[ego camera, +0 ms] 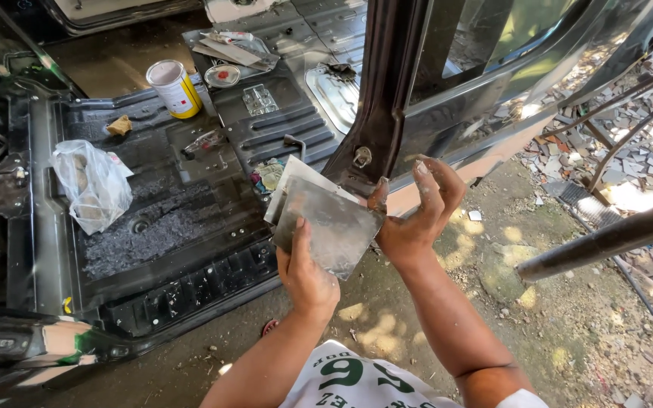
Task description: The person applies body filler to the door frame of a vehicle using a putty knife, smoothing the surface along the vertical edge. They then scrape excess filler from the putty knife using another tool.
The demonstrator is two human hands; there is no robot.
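Observation:
My left hand (306,273) grips two flat metal plates (325,219) by their lower edge, thumb pressed on the front grey one; a lighter plate shows behind it. My right hand (416,215) is beside the plates with fingers spread, its thumb touching the front plate's right edge, just below the dark door pillar (382,91) of a stripped vehicle. A bolt (362,156) sits on the pillar above the plates.
On the bare vehicle floor (190,196) stand a yellow-and-white can (173,88), a round lid (223,75), a clear plastic bag (92,183) and scraps of paper. Broken tiles (629,151) and a metal frame lie on the ground at right; a dark pipe (606,240) crosses there.

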